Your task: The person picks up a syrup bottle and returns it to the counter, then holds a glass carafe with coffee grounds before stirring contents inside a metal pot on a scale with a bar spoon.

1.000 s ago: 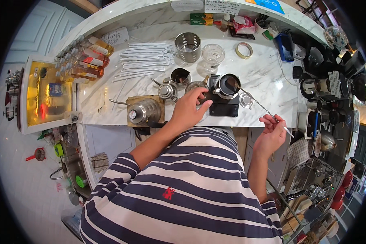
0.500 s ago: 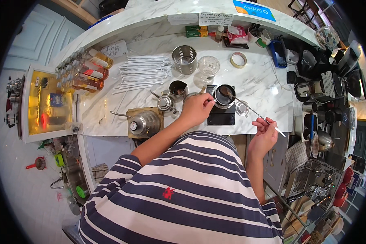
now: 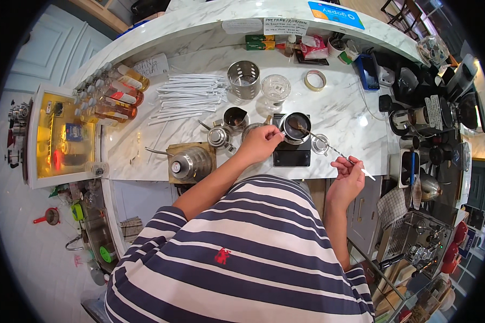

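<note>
A steel cup (image 3: 295, 141) with dark contents stands on a black scale (image 3: 291, 159). At the cup's left side, my left hand (image 3: 260, 143) has thumb and forefinger pinched together on its edge. My right hand (image 3: 348, 178) grips a long bar spoon (image 3: 335, 149) with a twisted stem; the spoon's bowl end dips into the cup. Beside the scale lies a small round metal lid-like piece (image 3: 320, 144). Left of my left hand are a small steel pot (image 3: 219, 137) and a steel pitcher (image 3: 236, 116). Another metal vessel is partly hidden behind that hand.
A gooseneck kettle (image 3: 190, 162) sits on a wooden board at left. Farther back are wrapped straws (image 3: 188, 94), a perforated steel holder (image 3: 243, 79), a clear plastic cup (image 3: 275, 89) and a tape roll (image 3: 314, 80). Bottles (image 3: 125, 91) line the left; dark equipment (image 3: 415, 116) crowds the right.
The spoon and my right hand have shifted very slightly left. My left hand stays at the cup's edge.
</note>
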`<state>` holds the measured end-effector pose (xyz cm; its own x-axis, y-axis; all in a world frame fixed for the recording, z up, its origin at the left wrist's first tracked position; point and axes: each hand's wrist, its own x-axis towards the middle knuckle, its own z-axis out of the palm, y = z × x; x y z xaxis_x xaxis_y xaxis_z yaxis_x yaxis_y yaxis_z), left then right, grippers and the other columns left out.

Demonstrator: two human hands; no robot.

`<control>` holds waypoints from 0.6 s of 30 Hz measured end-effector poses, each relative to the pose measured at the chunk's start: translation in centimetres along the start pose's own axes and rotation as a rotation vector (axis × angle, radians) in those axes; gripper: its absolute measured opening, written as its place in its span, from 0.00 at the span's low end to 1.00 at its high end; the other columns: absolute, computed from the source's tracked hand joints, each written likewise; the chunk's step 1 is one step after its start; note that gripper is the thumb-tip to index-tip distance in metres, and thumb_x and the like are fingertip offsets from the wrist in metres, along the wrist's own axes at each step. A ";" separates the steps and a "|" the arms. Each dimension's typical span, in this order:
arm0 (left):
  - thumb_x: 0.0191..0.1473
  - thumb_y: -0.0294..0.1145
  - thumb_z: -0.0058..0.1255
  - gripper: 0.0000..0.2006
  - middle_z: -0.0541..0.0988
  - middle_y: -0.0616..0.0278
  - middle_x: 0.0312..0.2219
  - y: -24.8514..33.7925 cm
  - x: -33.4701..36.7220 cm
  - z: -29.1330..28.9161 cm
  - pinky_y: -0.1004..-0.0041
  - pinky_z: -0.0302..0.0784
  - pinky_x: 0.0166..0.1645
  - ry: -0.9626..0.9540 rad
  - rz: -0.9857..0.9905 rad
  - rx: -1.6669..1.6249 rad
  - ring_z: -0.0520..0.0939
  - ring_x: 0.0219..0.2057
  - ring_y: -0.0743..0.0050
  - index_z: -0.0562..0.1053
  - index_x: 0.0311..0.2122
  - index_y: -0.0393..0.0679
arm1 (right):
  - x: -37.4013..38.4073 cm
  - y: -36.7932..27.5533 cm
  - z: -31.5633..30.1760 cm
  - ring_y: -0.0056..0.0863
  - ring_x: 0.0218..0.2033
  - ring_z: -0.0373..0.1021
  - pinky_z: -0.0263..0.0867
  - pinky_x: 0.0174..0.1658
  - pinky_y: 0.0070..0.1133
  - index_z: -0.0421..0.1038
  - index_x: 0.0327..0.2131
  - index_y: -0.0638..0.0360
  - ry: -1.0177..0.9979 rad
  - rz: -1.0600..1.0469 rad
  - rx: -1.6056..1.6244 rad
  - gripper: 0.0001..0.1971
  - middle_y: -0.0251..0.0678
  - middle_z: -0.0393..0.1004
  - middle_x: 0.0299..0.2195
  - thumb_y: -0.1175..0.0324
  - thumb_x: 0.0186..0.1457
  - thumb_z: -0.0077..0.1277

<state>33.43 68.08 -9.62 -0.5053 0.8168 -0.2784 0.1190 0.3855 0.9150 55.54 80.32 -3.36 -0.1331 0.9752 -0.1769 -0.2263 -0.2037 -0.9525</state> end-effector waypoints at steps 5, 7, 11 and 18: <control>0.62 0.36 0.52 0.12 0.75 0.71 0.20 0.2 0.0 -0.1 0.78 0.67 0.29 -0.017 -0.019 -0.027 0.72 0.23 0.86 0.77 0.33 0.38 | 0.1 -0.1 0.3 0.31 0.27 0.75 0.71 0.38 0.24 0.65 0.41 0.69 -0.006 -0.006 0.002 0.18 0.47 0.77 0.31 0.60 0.72 0.35; 0.62 0.36 0.52 0.12 0.75 0.71 0.20 0.3 0.0 -0.2 0.78 0.68 0.29 -0.015 -0.016 -0.028 0.72 0.23 0.86 0.77 0.33 0.38 | 0.3 0.2 0.2 0.31 0.27 0.75 0.71 0.38 0.24 0.65 0.41 0.69 0.001 0.005 0.030 0.18 0.47 0.77 0.30 0.60 0.72 0.35; 0.61 0.36 0.53 0.12 0.75 0.70 0.21 0.8 -0.1 -0.4 0.78 0.68 0.29 -0.014 -0.017 0.007 0.73 0.23 0.86 0.77 0.32 0.38 | 0.4 0.2 0.3 0.31 0.27 0.75 0.71 0.38 0.23 0.65 0.41 0.69 -0.002 -0.014 0.041 0.18 0.47 0.77 0.30 0.59 0.71 0.36; 0.61 0.37 0.54 0.12 0.75 0.70 0.20 0.5 -0.2 -0.4 0.77 0.68 0.29 -0.006 -0.001 -0.018 0.73 0.22 0.86 0.77 0.33 0.38 | 0.4 0.5 0.1 0.31 0.27 0.75 0.71 0.38 0.23 0.66 0.41 0.68 0.001 -0.013 0.038 0.17 0.47 0.77 0.30 0.60 0.71 0.36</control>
<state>33.23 67.93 -8.97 -0.5007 0.8189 -0.2806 0.1030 0.3782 0.9200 55.27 80.61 -3.87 -0.1291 0.9778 -0.1652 -0.2648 -0.1946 -0.9445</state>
